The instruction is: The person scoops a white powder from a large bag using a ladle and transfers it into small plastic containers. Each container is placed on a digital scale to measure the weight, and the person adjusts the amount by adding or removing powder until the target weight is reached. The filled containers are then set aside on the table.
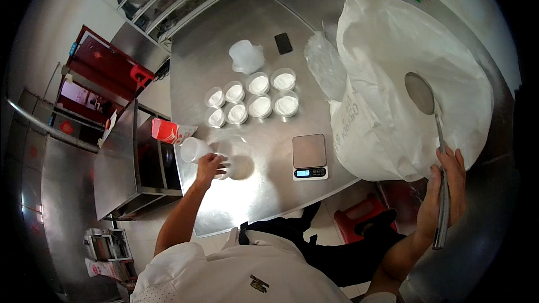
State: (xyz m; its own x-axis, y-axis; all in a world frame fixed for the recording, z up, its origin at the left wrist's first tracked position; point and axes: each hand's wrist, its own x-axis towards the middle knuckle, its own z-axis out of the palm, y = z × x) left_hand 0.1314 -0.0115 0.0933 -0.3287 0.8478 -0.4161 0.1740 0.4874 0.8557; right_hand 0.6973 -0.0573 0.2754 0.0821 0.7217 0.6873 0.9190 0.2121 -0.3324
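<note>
My left hand grips a translucent plastic bowl at the table's left edge, beside a stack of similar bowls. In my right hand is the handle of a long metal ladle. Its round head is over the mouth of a big white sack with its top spread wide; the sack bears writing. Between my hands sits a digital kitchen scale with a lit display and a bare platform. Farther back, several clear bowls of white powder stand in two rows.
Behind the bowls lie a pile of clear plastic lids or film and a black phone. A clear plastic bag leans by the sack. A red-and-white packet is at the left edge. Below the steel table is a red stool.
</note>
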